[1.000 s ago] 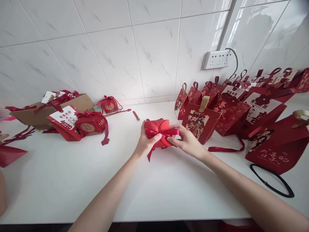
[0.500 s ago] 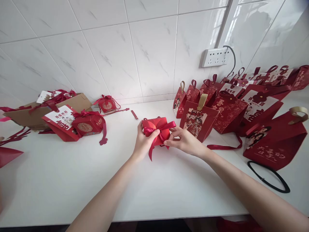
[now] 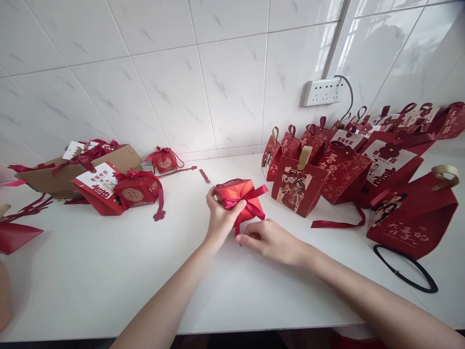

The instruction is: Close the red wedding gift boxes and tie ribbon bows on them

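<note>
A small red box (image 3: 250, 188) with a dark pink ribbon bow (image 3: 258, 211) on top sits near the middle of the white table. My left hand (image 3: 222, 213) holds the box from its left side, the thumb pressed on the bow's knot. At the box's front right, my right hand (image 3: 271, 240) is closed, thumb and index finger together at the lower end of a ribbon tail. That tail hangs down over the front of the box.
Red gift bags (image 3: 301, 186) crowd the right side, beside a black ring (image 3: 405, 269). To the left are a brown cardboard box (image 3: 58, 182) of ribbons, a round-patterned red box (image 3: 136, 190) and a smaller red box (image 3: 164, 161). A white power strip (image 3: 322, 93) is on the wall.
The box has tilted and turned in my left hand. My right hand has moved down and left, from the box's right edge to the hanging ribbon tail. The view has shifted slightly.
</note>
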Available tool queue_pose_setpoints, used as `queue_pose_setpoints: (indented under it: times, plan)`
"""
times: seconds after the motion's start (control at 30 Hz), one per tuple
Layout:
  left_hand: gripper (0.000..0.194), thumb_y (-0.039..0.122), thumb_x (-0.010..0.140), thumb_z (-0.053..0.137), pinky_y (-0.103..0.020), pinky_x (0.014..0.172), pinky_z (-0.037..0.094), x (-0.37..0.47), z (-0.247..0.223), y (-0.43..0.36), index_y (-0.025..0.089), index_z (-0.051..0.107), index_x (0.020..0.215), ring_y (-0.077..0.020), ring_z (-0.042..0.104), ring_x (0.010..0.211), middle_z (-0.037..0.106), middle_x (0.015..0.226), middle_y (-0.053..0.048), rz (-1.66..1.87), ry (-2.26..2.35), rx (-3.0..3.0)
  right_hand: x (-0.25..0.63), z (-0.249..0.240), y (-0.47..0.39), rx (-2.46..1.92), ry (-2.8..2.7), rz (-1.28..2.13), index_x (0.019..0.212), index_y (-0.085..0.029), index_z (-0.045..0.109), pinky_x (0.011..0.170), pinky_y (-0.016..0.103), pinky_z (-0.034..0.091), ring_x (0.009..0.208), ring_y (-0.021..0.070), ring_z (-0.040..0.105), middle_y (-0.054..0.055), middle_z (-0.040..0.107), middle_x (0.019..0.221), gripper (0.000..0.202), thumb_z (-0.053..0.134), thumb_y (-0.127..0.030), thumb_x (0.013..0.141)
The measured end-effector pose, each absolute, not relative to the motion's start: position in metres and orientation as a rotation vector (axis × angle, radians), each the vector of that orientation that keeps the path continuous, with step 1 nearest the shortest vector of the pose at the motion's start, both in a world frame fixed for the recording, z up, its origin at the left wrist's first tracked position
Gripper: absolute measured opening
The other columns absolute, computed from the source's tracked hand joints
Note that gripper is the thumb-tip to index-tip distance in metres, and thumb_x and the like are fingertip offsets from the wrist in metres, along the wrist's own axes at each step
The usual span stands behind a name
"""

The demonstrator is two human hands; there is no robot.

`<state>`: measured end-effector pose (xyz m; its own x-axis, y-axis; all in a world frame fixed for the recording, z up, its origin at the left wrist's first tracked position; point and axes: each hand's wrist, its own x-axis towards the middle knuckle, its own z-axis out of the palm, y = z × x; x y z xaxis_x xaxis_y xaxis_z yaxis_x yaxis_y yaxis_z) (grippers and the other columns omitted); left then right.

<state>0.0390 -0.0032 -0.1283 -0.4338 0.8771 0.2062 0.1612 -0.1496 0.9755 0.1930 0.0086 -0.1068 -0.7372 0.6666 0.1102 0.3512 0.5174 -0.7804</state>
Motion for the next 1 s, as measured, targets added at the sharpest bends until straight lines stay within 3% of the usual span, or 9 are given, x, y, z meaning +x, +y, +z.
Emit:
queue_pose_setpoints:
  times: [0.17, 0.4, 0.83, 1.0]
  plan:
    - [0.072, 0.032, 0.067, 0.074, -0.037, 0.097, 0.043, 0.043, -0.128, -0.004, 0.023, 0.025, 0.12, -0.0228, 0.05, 0.116, 0.038, 0.131, -0.013, 1.659, 1.561, 1.209, 0.178, -0.129, 0.001, -0.8, -2.356, 1.321, 0.057, -0.02, 0.043, 0.042, 0.024, 0.033, 0.041, 0.0086, 0.041, -0.003, 0.048, 0.052, 0.031, 0.047, -0.029, 0.086]
    - [0.073, 0.026, 0.062, 0.076, -0.036, 0.093, 0.046, 0.043, -0.126, -0.002, 0.023, 0.028, 0.116, -0.0223, 0.052, 0.112, 0.042, 0.126, -0.01, 1.658, 1.531, 1.126, 0.18, -0.127, 0.002, -0.818, -2.346, 1.711, 0.066, -0.016, 0.056, 0.039, 0.02, 0.039, 0.035, 0.0057, 0.048, -0.002, 0.058, 0.059, 0.023, 0.049, -0.028, 0.085]
    - [0.072, 0.026, 0.06, 0.077, -0.036, 0.091, 0.047, 0.042, -0.125, -0.002, 0.024, 0.029, 0.114, -0.022, 0.053, 0.111, 0.042, 0.126, -0.009, 1.669, 1.543, 1.152, 0.178, -0.13, -0.001, -0.731, -2.346, 1.876, 0.063, -0.014, 0.058, 0.041, 0.015, 0.04, 0.036, 0.0031, 0.05, -0.002, 0.06, 0.059, 0.023, 0.056, -0.027, 0.082]
    - [0.071, 0.028, 0.061, 0.077, -0.036, 0.087, 0.05, 0.039, -0.126, 0.0, 0.024, 0.029, 0.114, -0.0214, 0.055, 0.108, 0.042, 0.127, -0.009, 1.662, 1.52, 1.132, 0.182, -0.125, 0.002, -0.766, -2.419, 1.876, 0.066, -0.014, 0.059, 0.036, 0.016, 0.037, 0.038, 0.0055, 0.051, 0.0, 0.062, 0.065, 0.026, 0.054, -0.033, 0.083]
